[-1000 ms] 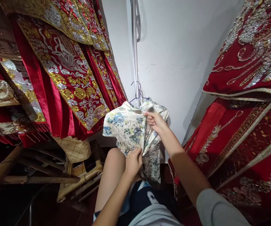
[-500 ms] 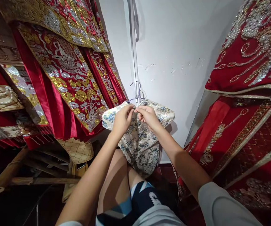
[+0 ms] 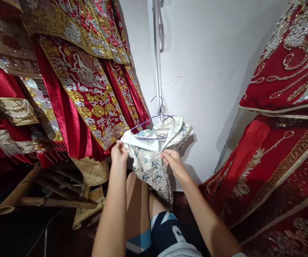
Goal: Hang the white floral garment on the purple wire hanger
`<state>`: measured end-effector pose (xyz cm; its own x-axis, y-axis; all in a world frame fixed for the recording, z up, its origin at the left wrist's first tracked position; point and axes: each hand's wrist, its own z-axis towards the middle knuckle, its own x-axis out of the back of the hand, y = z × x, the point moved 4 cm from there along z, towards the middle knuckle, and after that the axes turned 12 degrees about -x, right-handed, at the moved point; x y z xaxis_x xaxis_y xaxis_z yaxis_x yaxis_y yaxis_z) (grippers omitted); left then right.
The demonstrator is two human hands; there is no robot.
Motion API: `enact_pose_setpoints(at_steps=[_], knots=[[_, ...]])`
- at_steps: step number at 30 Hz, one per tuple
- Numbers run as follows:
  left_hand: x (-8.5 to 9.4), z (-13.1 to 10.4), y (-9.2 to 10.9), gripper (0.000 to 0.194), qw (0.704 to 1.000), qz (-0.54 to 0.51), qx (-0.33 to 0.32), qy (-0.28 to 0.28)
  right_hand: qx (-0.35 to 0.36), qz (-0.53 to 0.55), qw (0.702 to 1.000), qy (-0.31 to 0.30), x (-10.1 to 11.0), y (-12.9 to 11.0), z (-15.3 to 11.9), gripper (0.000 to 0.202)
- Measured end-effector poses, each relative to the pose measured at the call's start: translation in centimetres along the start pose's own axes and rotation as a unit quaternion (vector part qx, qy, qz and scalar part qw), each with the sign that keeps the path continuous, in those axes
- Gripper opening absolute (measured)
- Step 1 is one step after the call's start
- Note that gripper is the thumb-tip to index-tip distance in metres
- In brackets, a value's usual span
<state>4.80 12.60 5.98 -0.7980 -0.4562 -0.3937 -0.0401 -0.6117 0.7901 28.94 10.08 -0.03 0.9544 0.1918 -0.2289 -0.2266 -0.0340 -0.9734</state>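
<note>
A cream garment with a blue and green floral pattern (image 3: pixel 154 166) hangs on a thin purple wire hanger (image 3: pixel 145 122) in front of the wall. Its neck is spread, and the hanger's left arm and lower bar show. My left hand (image 3: pixel 119 152) is closed on the garment's left shoulder edge. At the front of the neckline, my right hand (image 3: pixel 170 158) pinches the fabric between thumb and fingers.
Red costumes with gold and silver embroidery (image 3: pixel 89 92) hang on the left, above a bamboo frame (image 3: pixel 60 202). A beaded red garment (image 3: pixel 284 78) hangs on the right. Behind the hanger, a metal pole (image 3: pixel 157 53) runs up the white wall (image 3: pixel 210 46).
My hands have moved apart from the centre of the neckline, the left outward and both lower. The neck has opened, and more of the hanger shows. The view has shifted slightly.
</note>
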Motion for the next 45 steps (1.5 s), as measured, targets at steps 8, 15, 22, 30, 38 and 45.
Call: enact_pose_setpoints(at_steps=[8,15,22,30,38,45], knots=[[1.6,-14.4,-9.1,0.016,0.952,-0.126,0.258,0.105,-0.044,0.129,0.989,0.062,2.9,6.1,-3.7,0.031],[-0.2,-15.6,-4.7,0.017,0.943,-0.262,0.202,-0.027,-0.042,0.012,0.998,0.040,6.2,5.8,-3.5,0.034],[-5.9,-19.2,2.5,0.021,0.937,-0.052,0.023,-0.343,-0.044,0.068,0.997,0.010,3.5,5.6,-4.6,0.049],[-4.7,-18.5,1.1,0.050,0.908,0.000,0.074,-0.413,-0.164,0.126,0.955,-0.212,2.3,2.7,-7.4,0.069],[-1.2,-19.2,-2.5,0.056,0.745,0.140,0.133,-0.638,-0.107,-0.119,0.983,-0.084,7.5,-5.7,-5.4,0.047],[5.0,-11.5,-1.7,0.036,0.801,0.318,-0.038,-0.506,0.149,-0.213,0.965,0.019,6.6,-8.4,4.2,0.035]])
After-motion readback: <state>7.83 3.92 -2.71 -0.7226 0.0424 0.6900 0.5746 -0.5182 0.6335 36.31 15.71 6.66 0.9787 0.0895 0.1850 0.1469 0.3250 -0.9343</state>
